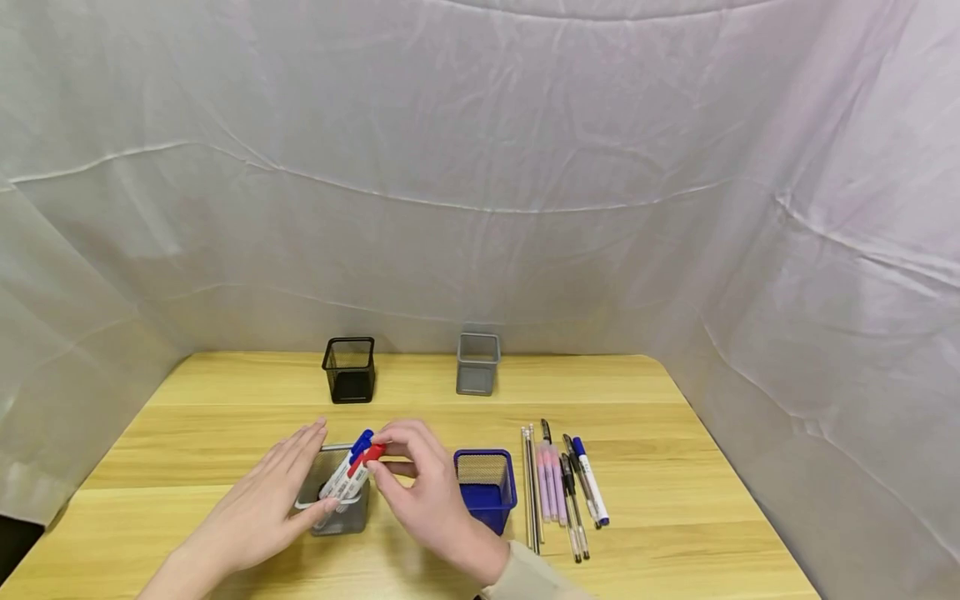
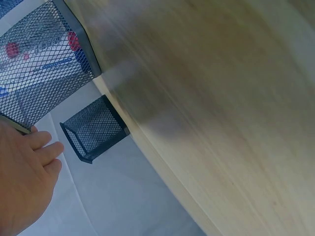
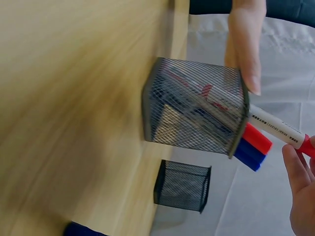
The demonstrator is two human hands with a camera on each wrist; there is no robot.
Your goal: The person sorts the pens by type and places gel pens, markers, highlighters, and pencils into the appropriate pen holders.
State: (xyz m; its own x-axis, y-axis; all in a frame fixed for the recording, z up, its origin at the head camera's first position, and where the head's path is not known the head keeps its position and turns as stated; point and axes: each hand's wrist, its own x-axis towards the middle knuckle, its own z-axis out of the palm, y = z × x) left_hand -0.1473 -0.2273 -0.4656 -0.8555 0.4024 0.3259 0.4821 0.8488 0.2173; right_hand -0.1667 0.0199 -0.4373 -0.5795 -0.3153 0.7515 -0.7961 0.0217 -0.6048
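Observation:
My right hand (image 1: 431,492) pinches a white marker (image 3: 278,127) by its red cap end, above a grey mesh pen holder (image 1: 350,522). The marker slants, its lower end inside the holder's rim. Beside it, another red cap (image 3: 258,137) and a blue cap (image 3: 250,155) stick out of the holder. Through the mesh, white marker bodies show. My left hand (image 1: 258,504) rests along the holder's left side, fingers extended past it and thumb at the front rim. In the left wrist view, its fingers (image 2: 47,152) lie right by the rim.
A blue mesh holder (image 1: 487,497) stands right of my right hand. Further right lie pencils (image 1: 532,500), pink-purple pens (image 1: 552,492), black-capped pens (image 1: 573,521) and a blue-capped marker (image 1: 592,485). A black holder (image 1: 351,387) and another grey holder (image 1: 476,380) stand at the back.

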